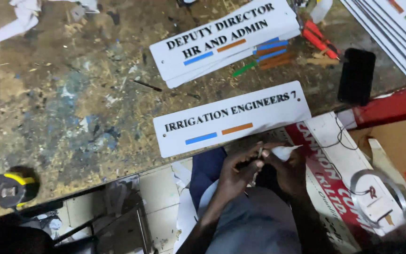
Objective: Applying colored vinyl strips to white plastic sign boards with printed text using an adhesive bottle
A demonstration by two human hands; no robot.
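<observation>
Both my hands meet just below the worn table edge, over my lap. My left hand [239,170] pinches a thin metal blade or pin [259,153] between its fingers. My right hand [291,165] is closed on a small white tube [284,151] with a pointed tip aimed right. The thin tool touches the tube's end. Just above the hands a white rectangular sign plate [233,117] with black lettering and blue and orange bars lies on the table edge.
A stack of similar white sign plates [222,40] lies further back, with red-handled pliers [319,38] and a black phone [356,75] to the right. A black and yellow tape measure [14,187] sits at the left front. More white panels [395,28] sit at the top right.
</observation>
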